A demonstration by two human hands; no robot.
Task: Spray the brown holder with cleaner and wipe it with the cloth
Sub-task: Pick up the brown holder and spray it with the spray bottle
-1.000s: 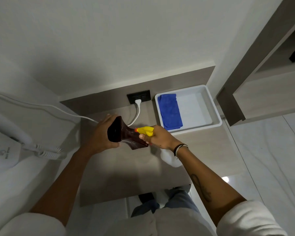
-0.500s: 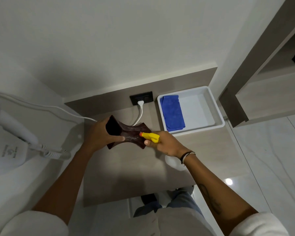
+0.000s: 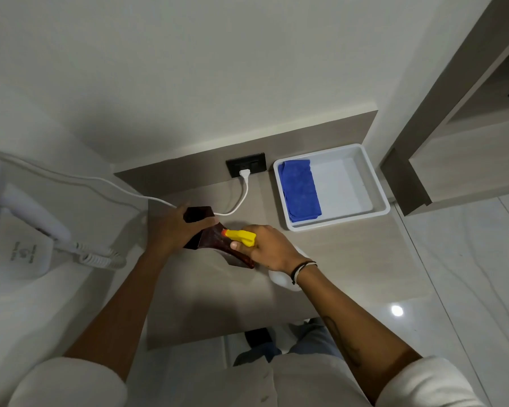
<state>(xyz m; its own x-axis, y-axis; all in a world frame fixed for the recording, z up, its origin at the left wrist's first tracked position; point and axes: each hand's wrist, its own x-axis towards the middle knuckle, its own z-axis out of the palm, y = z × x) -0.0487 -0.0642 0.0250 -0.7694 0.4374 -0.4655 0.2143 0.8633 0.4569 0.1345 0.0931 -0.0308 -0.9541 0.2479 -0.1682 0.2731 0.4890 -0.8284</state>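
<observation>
The brown holder (image 3: 210, 239) is dark, glossy and waisted, held tilted above the wooden shelf (image 3: 350, 265). My left hand (image 3: 171, 227) grips its upper end. My right hand (image 3: 269, 248) is closed on the spray bottle; its yellow nozzle (image 3: 241, 235) with an orange tip points at the holder from very close. The white bottle body (image 3: 282, 277) shows below my wrist. The folded blue cloth (image 3: 299, 190) lies in the left part of a white tray (image 3: 373, 183) at the back right.
A black wall socket (image 3: 246, 168) holds a white plug, and its cable (image 3: 130, 192) runs left behind the holder. A white wall-mounted hair dryer (image 3: 21, 230) with a coiled cord sits at far left. A wooden cabinet (image 3: 453, 148) stands right; tiled floor lies below.
The holder has turned and dropped lower, its far end now pointing down to the right. My right hand stays at it with the nozzle close against the holder.
</observation>
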